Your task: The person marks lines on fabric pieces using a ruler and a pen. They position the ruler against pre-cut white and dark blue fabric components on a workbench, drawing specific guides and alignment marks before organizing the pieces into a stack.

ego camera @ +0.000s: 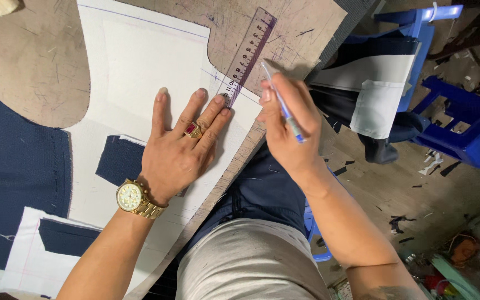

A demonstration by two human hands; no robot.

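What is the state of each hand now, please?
Left hand: open, pressed flat on the white fabric, fingertips on the ruler.
Right hand: closed, holding a pen.

A tailoring workshop: scuffed cutting table, cut fabric pieces, ruler, scraps on floor.

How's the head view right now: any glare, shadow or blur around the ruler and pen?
Head view: even, soft light with no glare on the white fabric; the left hand throws only a faint shadow; the clear ruler and pen in the right hand look sharp; the frame edges bend slightly from the wide lens; the floor clutter at lower right is dimmer.
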